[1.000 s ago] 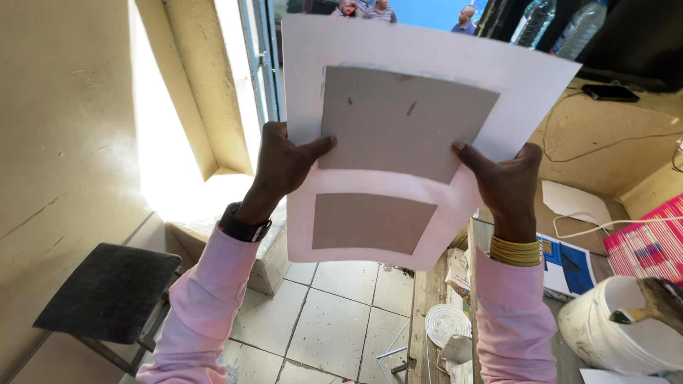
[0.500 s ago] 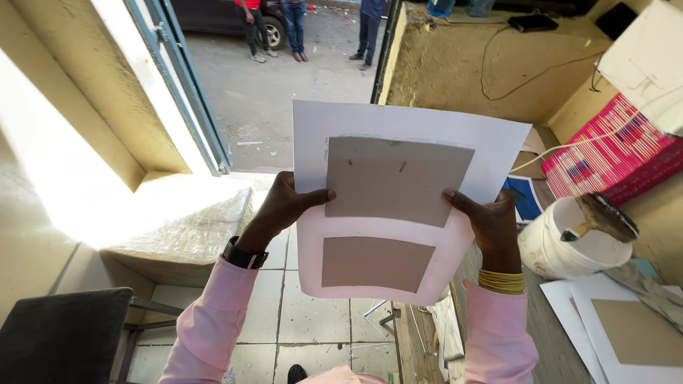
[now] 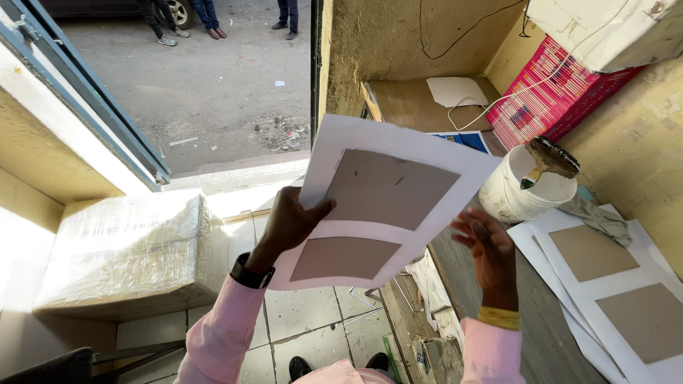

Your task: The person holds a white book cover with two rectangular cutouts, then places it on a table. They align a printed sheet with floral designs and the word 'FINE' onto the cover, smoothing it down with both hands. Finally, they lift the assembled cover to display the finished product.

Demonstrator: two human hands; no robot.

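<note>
**White sheet held up by one hand, the other hand off it**

White paper with two grey-brown card rectangles stuck to it makes up the sheet [image 3: 388,206], which hangs in the air in front of the person, tilted, above the tiled floor [image 3: 306,320] and the edge of the workbench [image 3: 541,334]. The left hand [image 3: 292,224] grips its left edge, thumb laid over the front face and the other fingers hidden behind; the wrist is bent back, a dark watch [image 3: 249,272] above the pink sleeve [image 3: 220,334]. The right hand [image 3: 487,249] is apart from the sheet, just beside its lower right corner, fingers spread loosely and holding nothing, a yellow bangle [image 3: 498,318] at the wrist. Both forearms rise from the bottom of the view. On the bench to the right lie similar sheets [image 3: 612,284], near a white bucket [image 3: 523,188] with a brush [image 3: 548,160] resting across its rim.
</note>
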